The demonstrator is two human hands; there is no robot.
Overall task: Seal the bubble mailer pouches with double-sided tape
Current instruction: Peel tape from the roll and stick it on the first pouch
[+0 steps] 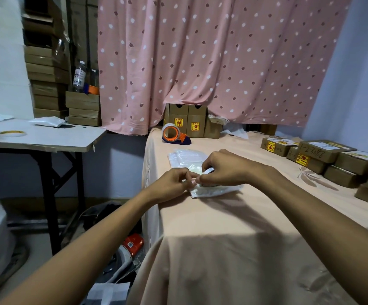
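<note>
A white bubble mailer pouch (218, 190) lies on the peach-covered table (222, 227) under both of my hands. My right hand (224, 167) curls over a small roll of double-sided tape (208, 171) held just above the pouch. My left hand (174, 180) pinches the tape's loose end beside the right fingertips, at the pouch's left edge. A stack of more white pouches (185, 158) sits just behind my hands. The roll is mostly hidden by my fingers.
An orange tape dispenser (173, 134) stands at the table's far left. Brown cartons (190, 123) line the back by the pink curtain, more cartons (323, 156) at the right. A side table (46, 137) at left carries a tape roll (12, 133) and a pouch (46, 121). Clutter covers the floor between.
</note>
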